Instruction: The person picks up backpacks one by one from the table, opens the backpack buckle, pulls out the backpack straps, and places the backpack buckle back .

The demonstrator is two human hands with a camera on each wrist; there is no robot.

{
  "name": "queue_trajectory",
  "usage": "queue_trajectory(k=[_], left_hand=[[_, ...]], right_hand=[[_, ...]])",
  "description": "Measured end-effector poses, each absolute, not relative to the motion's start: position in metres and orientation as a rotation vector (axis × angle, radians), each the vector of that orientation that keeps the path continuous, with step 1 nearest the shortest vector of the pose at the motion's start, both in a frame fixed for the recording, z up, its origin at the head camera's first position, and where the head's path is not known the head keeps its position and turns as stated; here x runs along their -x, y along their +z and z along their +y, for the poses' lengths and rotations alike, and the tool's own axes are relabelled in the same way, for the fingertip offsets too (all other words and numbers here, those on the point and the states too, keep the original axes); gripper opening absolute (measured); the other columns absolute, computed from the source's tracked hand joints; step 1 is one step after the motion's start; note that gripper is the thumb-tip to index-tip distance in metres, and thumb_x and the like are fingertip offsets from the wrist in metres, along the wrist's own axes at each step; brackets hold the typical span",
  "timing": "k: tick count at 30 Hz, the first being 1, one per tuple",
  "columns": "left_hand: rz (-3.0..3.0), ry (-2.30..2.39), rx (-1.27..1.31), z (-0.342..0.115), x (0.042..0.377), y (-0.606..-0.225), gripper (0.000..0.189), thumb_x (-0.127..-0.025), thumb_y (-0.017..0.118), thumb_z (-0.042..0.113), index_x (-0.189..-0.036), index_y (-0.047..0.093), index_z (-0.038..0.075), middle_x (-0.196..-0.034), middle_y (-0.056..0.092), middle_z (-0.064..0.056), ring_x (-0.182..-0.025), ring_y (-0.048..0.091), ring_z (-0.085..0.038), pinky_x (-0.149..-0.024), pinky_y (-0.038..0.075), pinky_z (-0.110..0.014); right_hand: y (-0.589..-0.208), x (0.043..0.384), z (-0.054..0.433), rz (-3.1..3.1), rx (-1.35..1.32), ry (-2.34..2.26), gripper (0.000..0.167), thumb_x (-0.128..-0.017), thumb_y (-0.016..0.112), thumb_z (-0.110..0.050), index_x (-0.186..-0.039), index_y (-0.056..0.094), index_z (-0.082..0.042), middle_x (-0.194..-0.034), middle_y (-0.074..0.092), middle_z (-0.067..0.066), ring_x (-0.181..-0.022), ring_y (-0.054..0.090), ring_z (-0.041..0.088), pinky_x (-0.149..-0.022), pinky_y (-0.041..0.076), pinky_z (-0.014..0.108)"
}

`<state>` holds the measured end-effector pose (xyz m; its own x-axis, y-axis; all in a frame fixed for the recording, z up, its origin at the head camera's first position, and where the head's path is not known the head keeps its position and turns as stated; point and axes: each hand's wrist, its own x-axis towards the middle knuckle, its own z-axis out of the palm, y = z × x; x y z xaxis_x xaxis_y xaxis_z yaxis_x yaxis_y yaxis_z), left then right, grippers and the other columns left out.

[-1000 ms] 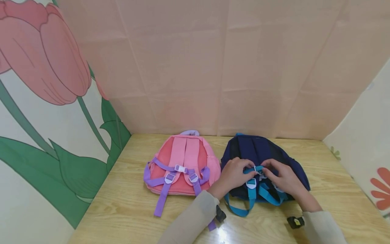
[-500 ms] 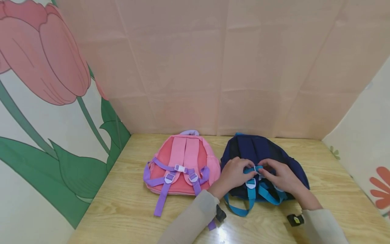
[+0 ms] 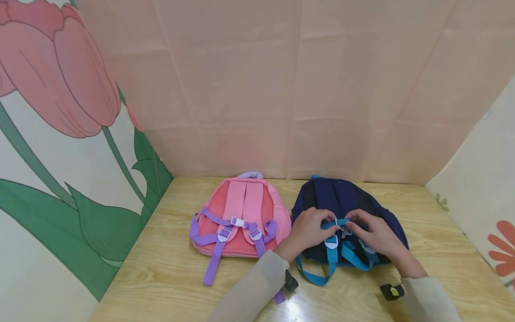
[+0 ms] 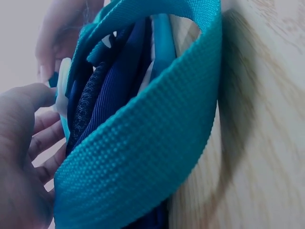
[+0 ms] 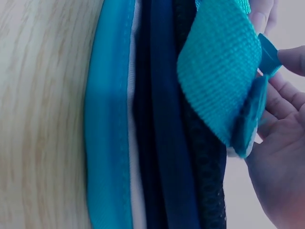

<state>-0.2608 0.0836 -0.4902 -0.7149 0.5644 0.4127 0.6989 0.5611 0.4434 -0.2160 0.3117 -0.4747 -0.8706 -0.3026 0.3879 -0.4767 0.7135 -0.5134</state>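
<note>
A navy backpack (image 3: 335,192) lies strap side up on the table, in the right half of the head view. Across it runs a teal chest strap (image 3: 343,222) with a small white buckle (image 4: 62,90). My left hand (image 3: 309,229) pinches the strap at the buckle, thumb on the near side and fingers behind. From the other side, my right hand (image 3: 372,230) pinches the strap between thumb and fingers, close to the buckle. Teal shoulder webbing (image 5: 221,71) loops in front of both wrist cameras. Fingertips partly hide the buckle in the head view.
Left of the navy backpack lies a pink backpack (image 3: 245,197), its purple straps (image 3: 215,264) joined by a white clip (image 3: 238,222). My left forearm crosses one purple strap end. Behind the wooden table (image 3: 161,268) hangs a pinkish cloth (image 3: 281,89).
My right hand shifted slightly left, then back to the right, with the fingertips on the teal strap. The left hand and both backpacks stay put.
</note>
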Motion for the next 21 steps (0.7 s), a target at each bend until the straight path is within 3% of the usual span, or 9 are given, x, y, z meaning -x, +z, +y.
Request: queue_trajectory(k=[7, 14, 21], left_hand=[[-2.576, -0.859, 1.061, 0.084, 0.2604, -0.4907, 0.025, -0.096, 0.067, 0.046, -0.113, 0.072, 0.028, -0.1, 0.067, 0.019, -0.086, 0.048, 0.003, -0.074, 0.035, -0.009], [-2.565, -0.844, 1.074, 0.0839, 0.2605, -0.4912, 0.025, -0.096, 0.068, 0.044, -0.113, 0.073, 0.026, -0.1, 0.067, 0.017, -0.086, 0.048, 0.002, -0.073, 0.034, -0.006], [-2.571, -0.866, 1.084, 0.0851, 0.2607, -0.4904, 0.023, -0.096, 0.068, 0.041, -0.112, 0.072, 0.025, -0.098, 0.065, 0.017, -0.088, 0.049, 0.002, -0.074, 0.034, -0.004]], right_hand=[[-0.476, 0.2148, 0.3137, -2.658, -0.59, 0.903, 0.011, -0.099, 0.066, -0.013, -0.109, 0.066, -0.016, -0.098, 0.07, -0.004, -0.081, 0.06, 0.002, -0.069, 0.051, 0.024], [-0.4721, 0.2178, 0.3109, -2.636, -0.664, 0.835, 0.02, -0.096, 0.068, -0.009, -0.116, 0.068, -0.011, -0.106, 0.072, -0.001, -0.084, 0.06, 0.002, -0.074, 0.054, 0.025], [-0.4675, 0.2195, 0.3061, -2.65, -0.692, 0.782, 0.018, -0.095, 0.072, -0.013, -0.113, 0.071, -0.013, -0.108, 0.072, -0.003, -0.094, 0.067, 0.014, -0.079, 0.057, 0.035]])
